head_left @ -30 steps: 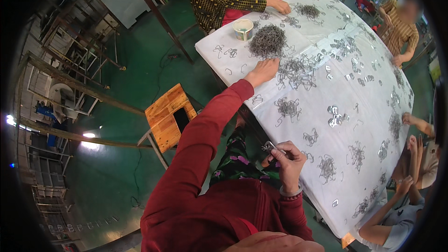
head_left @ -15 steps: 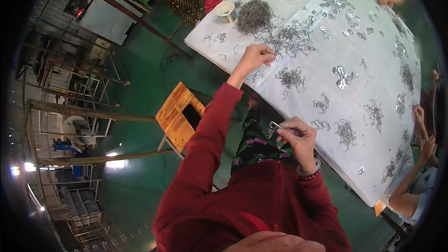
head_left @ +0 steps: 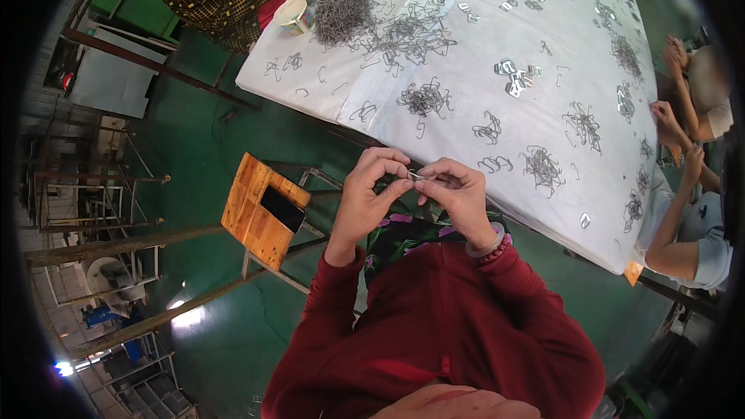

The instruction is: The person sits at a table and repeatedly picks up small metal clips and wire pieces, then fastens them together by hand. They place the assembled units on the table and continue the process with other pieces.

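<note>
Small wire piece pinched between left hand and right hand: thin bare metal, grey, slight sheen. Table cover just beyond hands: white sheet, smooth, wrinkled, faint gloss; plastic or paper, cannot tell. Wire clip heaps far beyond left hand: dull grey metal. Flat buckles beyond right hand: bright, shiny metal. Stool left of left hand: bare wood top, matt, on metal frame. Sleeves below hands: red cloth, matt. Bangle on right wrist: smooth, pale, glossy.
</note>
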Available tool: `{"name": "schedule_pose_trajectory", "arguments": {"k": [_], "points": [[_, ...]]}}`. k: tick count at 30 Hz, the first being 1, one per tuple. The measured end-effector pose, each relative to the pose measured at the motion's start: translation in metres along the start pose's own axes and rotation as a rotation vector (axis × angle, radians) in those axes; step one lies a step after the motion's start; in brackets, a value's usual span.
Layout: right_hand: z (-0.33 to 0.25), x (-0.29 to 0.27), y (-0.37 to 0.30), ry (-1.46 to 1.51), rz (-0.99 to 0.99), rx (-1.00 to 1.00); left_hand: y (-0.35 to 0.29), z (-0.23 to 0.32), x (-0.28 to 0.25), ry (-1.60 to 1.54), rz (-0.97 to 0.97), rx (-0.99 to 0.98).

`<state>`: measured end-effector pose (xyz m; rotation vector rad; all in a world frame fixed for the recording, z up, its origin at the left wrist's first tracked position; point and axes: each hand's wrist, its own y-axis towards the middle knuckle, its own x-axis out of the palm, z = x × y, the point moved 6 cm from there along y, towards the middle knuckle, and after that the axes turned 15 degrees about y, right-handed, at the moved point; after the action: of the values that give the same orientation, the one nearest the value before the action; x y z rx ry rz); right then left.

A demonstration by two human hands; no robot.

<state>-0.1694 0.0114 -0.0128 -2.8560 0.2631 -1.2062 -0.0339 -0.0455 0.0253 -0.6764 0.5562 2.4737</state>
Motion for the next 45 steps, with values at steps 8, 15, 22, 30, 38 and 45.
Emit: {"name": "schedule_pose_trajectory", "arguments": {"k": [8,15,22,30,38,45], "points": [[-0.015,0.007,0.003,-0.204,-0.065,-0.039,0.000,-0.002,0.010,-0.084,0.101,-0.099],[-0.108,-0.083,0.068,-0.853,0.245,-0.408,-0.011,-0.016,0.019,-0.084,0.108,-0.160],[-0.099,-0.179,0.144,-1.798,0.133,-0.516,-0.014,-0.011,0.026,-0.135,0.101,-0.171],[-0.090,-0.195,0.126,-1.713,0.140,-0.385,-0.021,-0.009,0.019,-0.106,0.137,-0.098],[-0.096,-0.201,0.097,-1.636,0.234,-0.401,-0.018,-0.003,0.021,-0.110,0.179,0.003],[-0.115,-0.206,0.097,-1.503,0.205,-0.246,-0.021,-0.009,0.021,-0.165,0.176,-0.052]]}}
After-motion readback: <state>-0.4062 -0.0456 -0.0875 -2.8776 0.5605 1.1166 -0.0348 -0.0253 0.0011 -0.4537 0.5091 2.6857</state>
